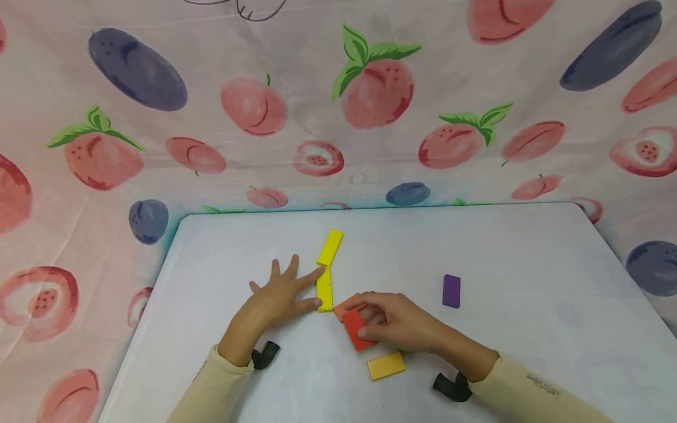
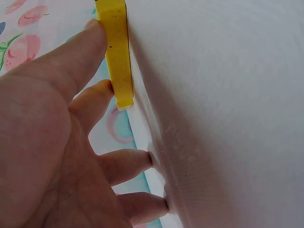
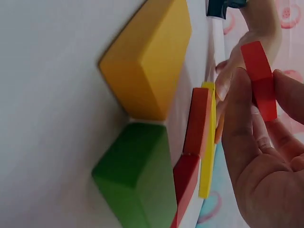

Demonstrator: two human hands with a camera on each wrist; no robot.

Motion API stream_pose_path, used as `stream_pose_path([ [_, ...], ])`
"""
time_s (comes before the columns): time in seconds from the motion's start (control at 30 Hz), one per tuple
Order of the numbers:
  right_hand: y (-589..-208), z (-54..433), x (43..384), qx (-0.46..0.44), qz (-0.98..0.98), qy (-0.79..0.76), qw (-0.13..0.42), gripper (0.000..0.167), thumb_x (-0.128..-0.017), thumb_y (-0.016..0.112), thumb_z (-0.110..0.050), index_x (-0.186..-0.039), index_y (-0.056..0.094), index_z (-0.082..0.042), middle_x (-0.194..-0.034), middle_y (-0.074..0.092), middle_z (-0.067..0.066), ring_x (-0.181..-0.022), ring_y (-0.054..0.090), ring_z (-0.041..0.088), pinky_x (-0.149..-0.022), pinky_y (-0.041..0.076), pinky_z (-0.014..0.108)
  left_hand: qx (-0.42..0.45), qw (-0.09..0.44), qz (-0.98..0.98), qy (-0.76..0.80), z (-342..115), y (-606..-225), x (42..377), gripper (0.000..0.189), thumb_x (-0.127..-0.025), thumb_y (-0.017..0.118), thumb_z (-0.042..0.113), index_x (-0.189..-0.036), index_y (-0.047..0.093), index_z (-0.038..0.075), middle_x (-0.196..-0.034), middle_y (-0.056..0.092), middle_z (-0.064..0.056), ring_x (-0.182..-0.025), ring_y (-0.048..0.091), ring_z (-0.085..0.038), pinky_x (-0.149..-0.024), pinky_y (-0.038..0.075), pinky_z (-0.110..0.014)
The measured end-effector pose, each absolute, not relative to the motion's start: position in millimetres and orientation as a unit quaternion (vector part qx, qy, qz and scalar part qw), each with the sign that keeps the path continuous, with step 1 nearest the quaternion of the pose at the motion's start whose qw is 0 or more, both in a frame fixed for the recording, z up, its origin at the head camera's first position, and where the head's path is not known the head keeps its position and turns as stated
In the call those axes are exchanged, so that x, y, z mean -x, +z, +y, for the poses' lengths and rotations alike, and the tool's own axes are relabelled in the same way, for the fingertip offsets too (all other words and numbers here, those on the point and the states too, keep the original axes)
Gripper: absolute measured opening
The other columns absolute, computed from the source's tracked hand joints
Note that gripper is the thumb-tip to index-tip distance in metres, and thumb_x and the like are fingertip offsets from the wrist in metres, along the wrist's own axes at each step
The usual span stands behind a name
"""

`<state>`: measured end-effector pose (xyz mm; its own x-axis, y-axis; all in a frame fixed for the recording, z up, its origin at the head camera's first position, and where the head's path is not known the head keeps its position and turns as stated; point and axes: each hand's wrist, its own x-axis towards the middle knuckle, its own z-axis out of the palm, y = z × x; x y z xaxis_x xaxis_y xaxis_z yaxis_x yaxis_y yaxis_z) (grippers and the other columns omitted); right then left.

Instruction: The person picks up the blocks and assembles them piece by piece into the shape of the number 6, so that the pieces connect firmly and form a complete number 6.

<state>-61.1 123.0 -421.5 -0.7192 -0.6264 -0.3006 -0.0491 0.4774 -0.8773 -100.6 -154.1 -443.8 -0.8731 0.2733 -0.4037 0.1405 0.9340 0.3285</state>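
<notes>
My left hand (image 1: pixel 276 296) lies with fingers spread. Its thumb and index fingertips touch the left edge of a yellow block (image 1: pixel 326 291); the left wrist view shows these fingertips against the yellow block (image 2: pixel 118 57). A second yellow block (image 1: pixel 331 247) sits at its far end, angled right. My right hand (image 1: pixel 404 323) pinches a red block (image 3: pixel 260 78) between thumb and fingers, above the table. Near it lie an orange block (image 3: pixel 196 123) and another red block (image 3: pixel 185 183), end to end beside the yellow one. In the head view the hand partly hides these.
An amber block (image 1: pixel 386 366) lies closer to me than my right hand. Next to it is a green block (image 3: pixel 142 175), mostly covered in the head view. A purple block (image 1: pixel 452 291) lies to the right on the white table (image 1: pixel 539 264). Fruit-printed cloth (image 1: pixel 317 106) stands behind.
</notes>
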Motion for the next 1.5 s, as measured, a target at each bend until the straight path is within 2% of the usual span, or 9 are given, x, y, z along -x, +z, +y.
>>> stream_pose_path([
  [0.23, -423.4, 113.6, 59.0, 0.202, 0.804, -0.460, 0.318, 0.033, -0.095, 0.073, -0.023, -0.127, 0.067, -0.027, -0.111, 0.071, -0.004, -0.094, 0.068, 0.012, -0.081, 0.057, 0.024, -0.107, 0.227, 0.956, 0.150, -154.7, -442.5, 100.4, 0.070, -0.092, 0.066, 0.058, -0.154, 0.034, 0.052, -0.172, 0.014, -0.015, -0.154, 0.002, -0.056, -0.099, 0.011, -0.092],
  [0.43, -427.9, 109.0, 57.9, 0.205, 0.805, -0.462, 0.310, 0.033, -0.092, 0.076, -0.020, -0.125, 0.070, -0.022, -0.098, 0.070, -0.006, -0.085, 0.070, 0.012, -0.075, 0.057, 0.024, -0.109, 0.224, 0.957, 0.148, -154.6, -443.9, 101.2, 0.070, -0.092, 0.066, 0.058, -0.155, 0.034, 0.052, -0.172, 0.015, -0.016, -0.154, 0.003, -0.056, -0.098, 0.011, -0.093],
  [0.57, -429.7, 105.5, 57.7, 0.211, 0.818, -0.442, 0.302, 0.028, -0.091, 0.077, -0.022, -0.119, 0.072, -0.025, -0.090, 0.070, -0.010, -0.080, 0.068, 0.010, -0.072, 0.055, 0.023, -0.109, 0.224, 0.957, 0.146, -154.2, -443.6, 101.2, 0.070, -0.092, 0.066, 0.058, -0.155, 0.034, 0.052, -0.172, 0.015, -0.016, -0.154, 0.004, -0.057, -0.098, 0.012, -0.093],
  [0.93, -431.8, 94.1, 55.9, 0.184, 0.839, -0.406, 0.311, 0.025, -0.084, 0.085, -0.026, -0.106, 0.072, -0.023, -0.082, 0.072, -0.012, -0.078, 0.066, 0.008, -0.067, 0.054, 0.025, -0.108, 0.224, 0.958, 0.146, -153.2, -439.8, 100.5, 0.071, -0.092, 0.067, 0.058, -0.155, 0.034, 0.051, -0.171, 0.016, -0.017, -0.154, 0.004, -0.057, -0.097, 0.013, -0.093],
  [1.17, -433.7, 92.5, 54.1, 0.187, 0.844, -0.393, 0.313, 0.025, -0.084, 0.085, -0.025, -0.106, 0.074, -0.024, -0.082, 0.072, -0.013, -0.079, 0.065, 0.007, -0.068, 0.053, 0.024, -0.112, 0.222, 0.958, 0.142, -153.4, -439.7, 100.3, 0.071, -0.092, 0.067, 0.057, -0.155, 0.035, 0.050, -0.171, 0.017, -0.018, -0.153, 0.006, -0.058, -0.097, 0.014, -0.093],
  [1.5, -434.7, 91.5, 53.0, 0.219, 0.854, -0.375, 0.285, 0.024, -0.086, 0.083, -0.023, -0.109, 0.076, -0.021, -0.079, 0.068, -0.015, -0.073, 0.060, 0.005, -0.066, 0.050, 0.022, -0.111, 0.224, 0.958, 0.143, -153.0, -439.9, 99.9, 0.070, -0.093, 0.066, 0.057, -0.155, 0.034, 0.050, -0.171, 0.015, -0.017, -0.154, 0.004, -0.057, -0.098, 0.014, -0.093],
])
